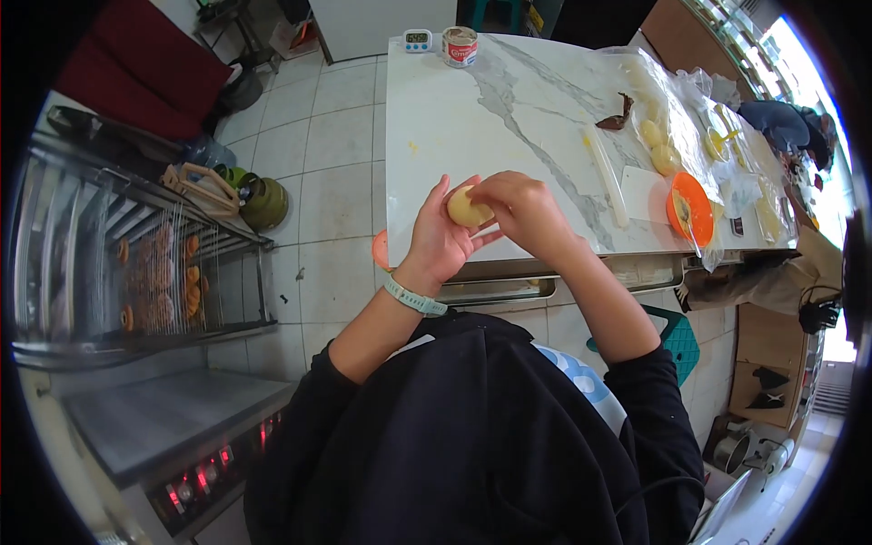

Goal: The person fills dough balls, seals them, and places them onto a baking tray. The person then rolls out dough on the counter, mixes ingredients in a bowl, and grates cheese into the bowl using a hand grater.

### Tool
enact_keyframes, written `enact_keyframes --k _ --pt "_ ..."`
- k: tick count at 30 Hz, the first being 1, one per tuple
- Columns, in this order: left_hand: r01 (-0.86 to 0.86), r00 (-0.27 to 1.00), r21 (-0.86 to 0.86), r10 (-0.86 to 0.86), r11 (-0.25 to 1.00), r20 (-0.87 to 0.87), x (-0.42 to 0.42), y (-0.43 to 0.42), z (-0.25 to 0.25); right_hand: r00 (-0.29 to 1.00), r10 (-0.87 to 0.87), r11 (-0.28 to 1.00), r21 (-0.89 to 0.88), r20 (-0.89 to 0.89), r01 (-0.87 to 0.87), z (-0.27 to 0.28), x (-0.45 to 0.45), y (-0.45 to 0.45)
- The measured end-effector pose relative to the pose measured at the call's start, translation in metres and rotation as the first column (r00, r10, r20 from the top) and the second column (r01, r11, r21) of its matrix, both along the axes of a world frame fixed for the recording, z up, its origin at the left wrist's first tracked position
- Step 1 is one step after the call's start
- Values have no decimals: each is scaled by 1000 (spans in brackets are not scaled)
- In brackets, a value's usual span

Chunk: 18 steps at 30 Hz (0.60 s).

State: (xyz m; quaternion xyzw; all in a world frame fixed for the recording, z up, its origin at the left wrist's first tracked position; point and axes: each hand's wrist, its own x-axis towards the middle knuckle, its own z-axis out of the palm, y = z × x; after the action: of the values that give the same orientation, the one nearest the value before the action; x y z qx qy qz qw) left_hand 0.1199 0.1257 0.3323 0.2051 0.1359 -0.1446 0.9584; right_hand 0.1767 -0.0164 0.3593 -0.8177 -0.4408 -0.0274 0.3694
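Note:
A pale yellow dough ball rests in the palm of my left hand, above the near left edge of the marble-patterned table. My left fingers curl loosely round it, and a light green band circles that wrist. From the right, my right hand reaches over the ball, its bent fingertips pressed together on the ball's upper right side. Whether those fingertips pinch any dough is hidden.
An orange bowl with a spoon, a white rolling pin and plastic-covered dough balls lie to the right. A can and a timer stand at the far edge. Left are a rack and a gas cylinder.

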Motion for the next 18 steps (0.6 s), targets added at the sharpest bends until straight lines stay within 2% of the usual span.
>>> enact_keyframes --k 1,2,3,4,6,7,8,9,10,11,13,14,15,16,17,18 --pt "9 1000 -1 -9 1000 2 1 -1 -2 990 -107 987 113 -90 117 2 -3 3" --pt "-133 991 50 131 990 29 2 -5 -6 989 -117 986 110 -90 126 3 -6 7" --pt "-273 961 97 268 957 62 3 -6 -11 968 -121 977 147 -218 156 3 -9 11" --pt "-265 964 93 260 960 60 5 -4 -15 933 -118 965 182 -341 189 4 -11 14" --pt "-331 943 132 331 934 24 10 3 -21 944 -103 970 178 -314 165 6 -14 17" --pt "-325 946 130 325 937 22 10 7 -22 956 -79 975 177 -284 133 7 -15 18" --pt "-235 972 150 232 960 40 11 12 -23 955 -87 975 174 -284 141 7 -13 18" --pt "-145 989 172 137 974 58 11 15 -24 993 -83 991 99 -80 91 6 -8 16" --pt "-140 990 170 132 975 59 12 16 -24 990 -56 998 14 126 55 6 -6 16" --pt "-112 993 162 105 980 52 13 18 -23 990 -59 998 13 129 58 4 -6 18" --pt "-92 995 153 85 984 52 16 25 -21 979 -49 985 174 198 14 1 -5 23" --pt "-29 996 171 13 985 93 17 31 -20 979 -44 985 173 201 9 3 -6 23" --pt "35 990 192 -61 981 130 17 34 -18 995 -31 994 107 98 20 4 -8 22" --pt "35 990 193 -61 981 129 17 34 -16 1000 -28 999 42 -8 28 5 -9 22" --pt "38 994 142 -52 989 96 17 34 -14 1000 -29 999 43 -8 30 6 -9 24" --pt "39 997 90 -45 995 63 16 33 -12 993 -87 990 107 -79 95 7 -9 26"
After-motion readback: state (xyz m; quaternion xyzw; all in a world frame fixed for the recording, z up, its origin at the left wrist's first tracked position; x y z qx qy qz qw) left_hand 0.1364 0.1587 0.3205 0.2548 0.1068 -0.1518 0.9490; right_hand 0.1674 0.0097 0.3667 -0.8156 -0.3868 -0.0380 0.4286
